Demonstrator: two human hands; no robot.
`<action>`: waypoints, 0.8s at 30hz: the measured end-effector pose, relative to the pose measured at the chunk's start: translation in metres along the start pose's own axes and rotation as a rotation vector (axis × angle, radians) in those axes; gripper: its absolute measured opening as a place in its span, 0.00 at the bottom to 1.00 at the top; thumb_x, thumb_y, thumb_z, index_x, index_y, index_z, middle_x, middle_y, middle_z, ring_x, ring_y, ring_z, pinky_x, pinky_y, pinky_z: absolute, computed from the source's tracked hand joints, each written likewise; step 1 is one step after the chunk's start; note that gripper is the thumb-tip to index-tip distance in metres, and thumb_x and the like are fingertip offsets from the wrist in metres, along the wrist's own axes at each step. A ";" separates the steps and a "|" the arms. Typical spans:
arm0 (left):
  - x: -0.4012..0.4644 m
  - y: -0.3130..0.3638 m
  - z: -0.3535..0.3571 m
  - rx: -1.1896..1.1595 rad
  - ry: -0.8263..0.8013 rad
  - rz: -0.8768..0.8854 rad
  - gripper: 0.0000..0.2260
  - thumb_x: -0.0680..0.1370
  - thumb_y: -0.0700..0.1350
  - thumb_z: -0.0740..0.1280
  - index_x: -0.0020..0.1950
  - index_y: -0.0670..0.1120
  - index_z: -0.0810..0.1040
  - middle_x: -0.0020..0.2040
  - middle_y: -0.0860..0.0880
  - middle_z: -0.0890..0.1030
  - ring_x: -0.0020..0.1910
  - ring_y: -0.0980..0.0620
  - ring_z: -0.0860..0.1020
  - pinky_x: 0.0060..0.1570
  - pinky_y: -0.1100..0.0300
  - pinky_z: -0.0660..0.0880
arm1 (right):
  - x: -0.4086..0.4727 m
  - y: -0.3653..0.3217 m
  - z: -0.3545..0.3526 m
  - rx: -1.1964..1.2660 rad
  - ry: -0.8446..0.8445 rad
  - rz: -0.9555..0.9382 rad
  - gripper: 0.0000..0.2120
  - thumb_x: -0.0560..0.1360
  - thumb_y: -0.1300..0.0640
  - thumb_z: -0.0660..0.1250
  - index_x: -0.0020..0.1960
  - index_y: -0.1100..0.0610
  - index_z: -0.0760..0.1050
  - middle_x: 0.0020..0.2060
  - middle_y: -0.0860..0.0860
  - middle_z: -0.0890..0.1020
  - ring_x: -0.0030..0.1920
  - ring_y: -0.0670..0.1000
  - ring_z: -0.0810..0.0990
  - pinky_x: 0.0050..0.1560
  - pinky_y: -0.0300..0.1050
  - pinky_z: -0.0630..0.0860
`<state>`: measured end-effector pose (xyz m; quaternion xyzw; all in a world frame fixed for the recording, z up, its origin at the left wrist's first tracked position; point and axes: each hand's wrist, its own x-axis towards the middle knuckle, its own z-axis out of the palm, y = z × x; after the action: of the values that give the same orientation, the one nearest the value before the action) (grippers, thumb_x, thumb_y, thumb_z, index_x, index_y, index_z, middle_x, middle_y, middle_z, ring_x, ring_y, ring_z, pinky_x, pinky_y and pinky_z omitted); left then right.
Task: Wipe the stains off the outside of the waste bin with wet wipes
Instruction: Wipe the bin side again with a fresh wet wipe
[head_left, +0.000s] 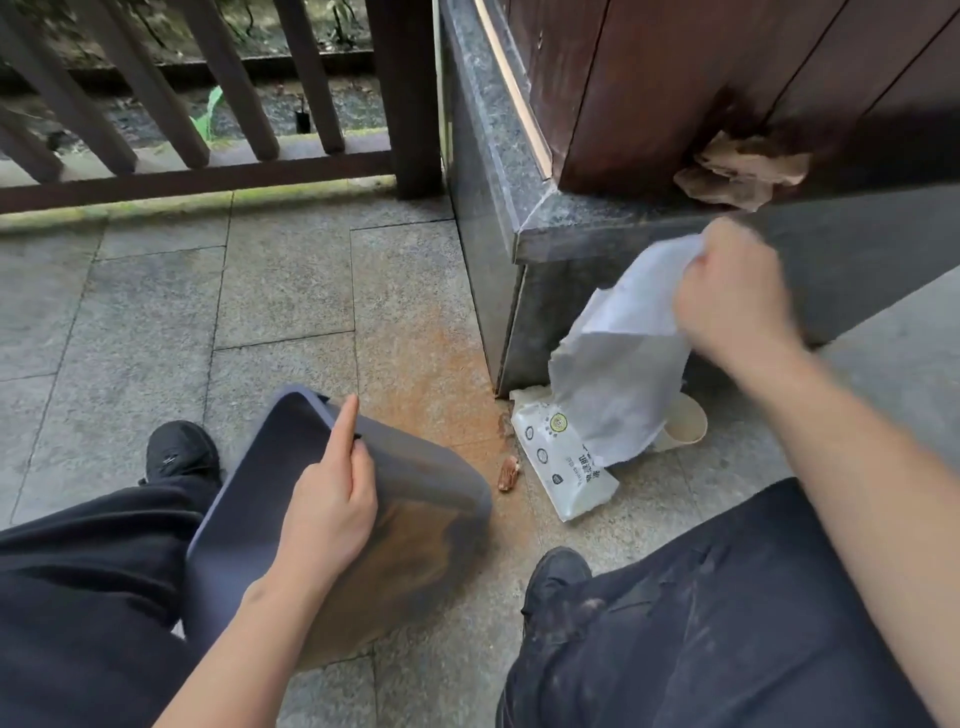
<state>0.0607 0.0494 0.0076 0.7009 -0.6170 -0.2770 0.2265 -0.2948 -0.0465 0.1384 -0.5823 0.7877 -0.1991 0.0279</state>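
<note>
I see the left hand (332, 499) gripping the tilted bin (415, 519) by its side, forefinger along the rim, between the knees. The right hand (732, 301) pinches a wet wipe (618, 358) over the pack (561, 457), close to the stone ledge (545, 228); open paving (208, 312) lies left.

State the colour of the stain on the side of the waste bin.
Orange-brown, rusty, on the dark blue plastic waste bin; seen in the head view.

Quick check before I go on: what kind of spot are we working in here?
Probably an outdoor terrace or porch: grey stone paving underfoot, a dark wooden railing with wet ground and plants beyond, and a granite plinth under a wooden wall.
</note>
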 end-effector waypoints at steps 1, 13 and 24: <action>-0.003 0.001 -0.003 -0.003 -0.010 0.004 0.23 0.83 0.49 0.54 0.78 0.62 0.56 0.23 0.51 0.74 0.24 0.49 0.72 0.26 0.53 0.64 | -0.019 0.011 0.017 -0.094 -0.253 0.090 0.05 0.79 0.61 0.56 0.48 0.62 0.69 0.53 0.62 0.78 0.49 0.60 0.75 0.45 0.50 0.69; -0.007 0.009 0.003 -0.017 -0.062 0.037 0.23 0.83 0.50 0.52 0.79 0.62 0.54 0.27 0.55 0.77 0.26 0.52 0.74 0.24 0.55 0.62 | 0.038 -0.032 -0.082 0.377 0.174 0.086 0.13 0.78 0.55 0.56 0.51 0.60 0.77 0.46 0.51 0.77 0.47 0.50 0.74 0.42 0.42 0.67; -0.013 -0.016 -0.016 -0.073 0.041 -0.001 0.22 0.83 0.50 0.53 0.76 0.66 0.57 0.28 0.55 0.76 0.25 0.50 0.71 0.28 0.50 0.64 | -0.053 -0.044 0.098 1.103 -0.449 0.885 0.18 0.78 0.59 0.54 0.62 0.67 0.72 0.57 0.62 0.78 0.57 0.63 0.79 0.53 0.59 0.78</action>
<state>0.0817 0.0642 0.0107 0.6980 -0.6012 -0.2852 0.2644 -0.2110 -0.0356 0.0531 -0.1384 0.7098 -0.4120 0.5544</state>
